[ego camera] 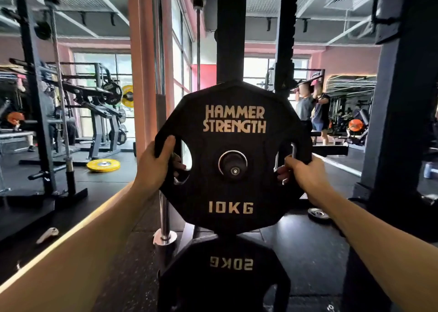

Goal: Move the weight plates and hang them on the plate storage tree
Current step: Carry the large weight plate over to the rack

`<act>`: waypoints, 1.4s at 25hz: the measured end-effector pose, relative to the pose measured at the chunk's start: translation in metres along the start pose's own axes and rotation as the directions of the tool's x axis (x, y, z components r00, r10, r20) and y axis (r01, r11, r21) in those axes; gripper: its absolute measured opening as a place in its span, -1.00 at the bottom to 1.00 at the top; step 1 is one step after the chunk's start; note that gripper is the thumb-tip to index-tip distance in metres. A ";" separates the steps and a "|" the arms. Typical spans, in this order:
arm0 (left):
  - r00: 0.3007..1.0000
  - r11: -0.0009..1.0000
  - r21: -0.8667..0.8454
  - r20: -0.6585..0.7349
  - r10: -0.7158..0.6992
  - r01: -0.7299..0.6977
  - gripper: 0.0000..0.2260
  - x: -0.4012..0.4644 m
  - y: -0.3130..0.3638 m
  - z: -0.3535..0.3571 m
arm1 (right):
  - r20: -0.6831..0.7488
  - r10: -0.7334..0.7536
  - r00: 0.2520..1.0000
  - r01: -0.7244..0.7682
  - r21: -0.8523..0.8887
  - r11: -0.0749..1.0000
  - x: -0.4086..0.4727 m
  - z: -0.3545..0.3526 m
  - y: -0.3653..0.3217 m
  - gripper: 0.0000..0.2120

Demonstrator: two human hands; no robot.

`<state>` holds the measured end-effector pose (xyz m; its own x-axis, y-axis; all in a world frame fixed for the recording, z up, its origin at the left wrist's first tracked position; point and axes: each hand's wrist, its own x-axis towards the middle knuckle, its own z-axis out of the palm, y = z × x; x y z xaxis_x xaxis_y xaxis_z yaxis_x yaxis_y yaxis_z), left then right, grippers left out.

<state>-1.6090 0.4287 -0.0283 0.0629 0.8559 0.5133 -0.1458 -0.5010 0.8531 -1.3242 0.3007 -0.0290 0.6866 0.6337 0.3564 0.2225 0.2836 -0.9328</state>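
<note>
1. A black 10 kg plate (pixel 233 155) stands upright, face toward the camera, with its centre hole on a peg (pixel 233 165) of the plate tree (pixel 231 34).
2. The peg's end cap pokes through the hole; the tree's black post rises straight behind the plate.
3. The left hand (pixel 155 165) grips the plate's left edge, thumb on the front face and fingers curled through the left grip slot.
4. The right hand (pixel 301 172) grips the right edge the same way, fingers wrapped into the right slot.
5. Just below hangs a 20 kg plate (pixel 225 276) on the same tree, its marking upside down.
6. A yellow plate (pixel 103 165) lies flat on the floor (pixel 308 259) well off to the left.
7. A small plate (pixel 318 214) lies on the floor near the right forearm.
</note>
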 end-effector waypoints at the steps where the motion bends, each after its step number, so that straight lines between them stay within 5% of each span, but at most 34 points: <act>1: 1.000 1.000 -0.001 0.006 -0.001 0.001 -0.49 0.004 -0.003 0.000 | 0.021 0.012 1.000 -0.012 0.004 1.000 0.006 0.001 0.003 -0.93; 15: 0.998 0.989 0.149 0.068 0.012 -0.022 -0.93 0.041 -0.022 0.010 | 0.050 0.026 0.998 -0.026 -0.001 1.000 0.042 0.015 0.012 -0.97; 21: 1.000 0.971 0.237 0.012 0.009 -0.011 -0.58 0.039 -0.025 0.010 | 0.056 -0.006 0.998 0.007 -0.012 1.000 0.047 0.016 0.020 -0.87; 29: 0.997 0.847 0.528 -0.071 -0.028 0.062 -0.50 0.011 -0.016 0.013 | 0.056 -0.031 0.998 0.044 -0.250 0.967 0.032 0.005 0.043 -0.71; 35: 0.989 0.805 0.581 0.000 -0.146 0.119 -0.46 -0.055 -0.020 0.001 | 0.162 0.189 0.968 -0.137 -0.288 0.948 -0.006 -0.011 0.069 -0.51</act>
<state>-1.6090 0.3914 -0.0742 0.0838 0.9199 0.3830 0.4635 -0.3763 0.8023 -1.3049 0.3086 -0.0956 0.5952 0.7838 0.1772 0.3159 -0.0254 -0.9485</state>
